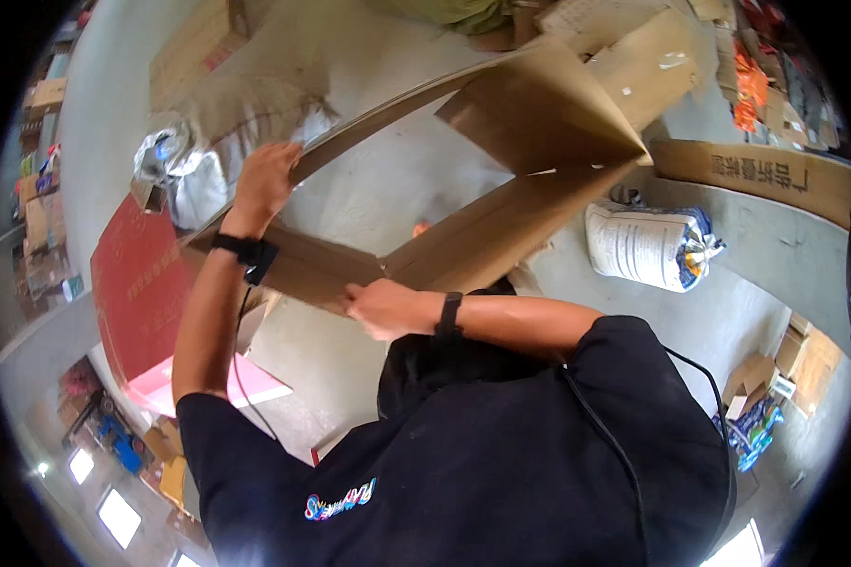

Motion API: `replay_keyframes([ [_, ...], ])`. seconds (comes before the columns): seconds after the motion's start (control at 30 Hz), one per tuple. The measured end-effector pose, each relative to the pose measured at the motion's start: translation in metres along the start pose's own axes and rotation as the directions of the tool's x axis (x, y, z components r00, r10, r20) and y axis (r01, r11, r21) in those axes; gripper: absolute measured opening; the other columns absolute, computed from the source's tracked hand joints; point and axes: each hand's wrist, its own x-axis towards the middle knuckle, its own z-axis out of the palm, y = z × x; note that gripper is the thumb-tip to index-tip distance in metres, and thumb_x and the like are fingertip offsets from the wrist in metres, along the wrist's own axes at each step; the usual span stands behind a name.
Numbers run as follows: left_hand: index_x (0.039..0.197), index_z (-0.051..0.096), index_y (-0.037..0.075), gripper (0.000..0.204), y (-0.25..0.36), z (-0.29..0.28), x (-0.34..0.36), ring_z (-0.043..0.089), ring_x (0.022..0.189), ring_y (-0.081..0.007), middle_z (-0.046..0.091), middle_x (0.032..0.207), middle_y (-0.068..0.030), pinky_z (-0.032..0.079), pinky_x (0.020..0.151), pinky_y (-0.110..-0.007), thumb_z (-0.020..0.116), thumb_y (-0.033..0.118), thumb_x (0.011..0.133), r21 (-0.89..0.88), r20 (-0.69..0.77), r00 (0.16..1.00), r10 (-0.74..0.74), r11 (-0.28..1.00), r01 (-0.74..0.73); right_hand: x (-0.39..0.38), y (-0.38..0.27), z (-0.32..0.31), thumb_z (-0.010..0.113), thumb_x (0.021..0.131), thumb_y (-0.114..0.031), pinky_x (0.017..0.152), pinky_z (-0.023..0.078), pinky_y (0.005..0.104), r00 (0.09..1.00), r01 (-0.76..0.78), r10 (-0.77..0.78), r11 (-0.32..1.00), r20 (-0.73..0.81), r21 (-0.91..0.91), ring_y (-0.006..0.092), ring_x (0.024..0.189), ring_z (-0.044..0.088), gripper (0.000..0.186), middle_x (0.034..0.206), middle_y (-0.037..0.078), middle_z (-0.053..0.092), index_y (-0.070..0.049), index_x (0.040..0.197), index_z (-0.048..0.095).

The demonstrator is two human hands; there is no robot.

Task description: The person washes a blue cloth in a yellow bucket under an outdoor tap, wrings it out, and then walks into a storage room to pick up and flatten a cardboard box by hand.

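A large brown cardboard box (511,231) is held up in front of me, its walls spread into an open frame through which the grey floor shows. One flap (539,109) stands out at its far right corner. My left hand (267,184) is closed on the upper edge of the far wall, at the left. My right hand (388,308) is closed on the near edge, close to a bend between two panels. Both wrists wear black bands. Most of the right fingertips are hidden behind the cardboard.
A red cardboard panel (142,283) stands at the left, with a pink piece (246,378) below it. A filled white sack (648,244) lies to the right near a long cardboard strip (756,175). Silvery plastic bags (184,165) sit at the far left.
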Motion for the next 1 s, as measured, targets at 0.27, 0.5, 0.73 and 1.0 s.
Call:
replay_keyframes([
  [0.27,0.092,0.072,0.002,0.016,0.017,-0.018,-0.072,0.066,0.09,-0.0481,0.069,0.087,-0.0275,0.053,0.083,-0.054,0.058,0.008,0.088,-0.032,0.452,0.882,-0.131,0.986,0.163,0.003,-0.039,-0.061,0.066,0.084,-0.014,0.071,0.055,0.0491,0.982,0.021,-0.004,0.996,0.188,-0.09,0.0381,0.084,0.068,0.029,0.097,0.015,0.065,-0.007,0.112,0.068],
  [0.5,0.099,0.075,0.001,0.018,0.027,-0.075,-0.14,0.063,0.087,-0.0495,0.066,0.09,-0.0282,0.053,0.075,-0.051,0.066,0.006,0.084,-0.256,0.492,0.857,-0.152,0.916,0.31,-0.021,-0.031,-0.082,0.073,0.085,-0.027,0.081,0.054,0.0486,0.991,-0.034,0.038,0.999,0.132,-0.035,0.0376,0.097,0.067,0.034,0.1,0.013,0.069,-0.014,0.116,0.071],
  [0.73,0.111,0.077,0.005,0.031,0.048,-0.116,-0.194,0.062,0.083,-0.0494,0.065,0.091,-0.0278,0.053,0.071,-0.047,0.071,0.005,0.081,-0.264,0.575,0.8,-0.174,0.886,0.382,-0.101,0.005,-0.124,0.089,0.062,-0.019,0.109,0.041,0.0482,0.993,-0.116,0.113,0.928,-0.028,-0.355,0.037,0.124,0.053,0.068,0.125,0.015,0.059,-0.011,0.124,0.063],
  [1.0,0.116,0.077,0.009,0.035,0.075,-0.127,-0.224,0.066,0.079,-0.0463,0.069,0.095,-0.0271,0.054,0.073,-0.046,0.072,0.004,0.082,-0.3,0.606,0.791,-0.078,0.899,0.318,-0.103,0.02,-0.109,0.077,0.069,-0.003,0.117,0.038,0.0497,0.905,-0.238,-0.054,0.76,-0.423,-0.605,0.039,0.142,0.041,0.093,0.145,0.019,0.048,-0.019,0.154,0.046],
])
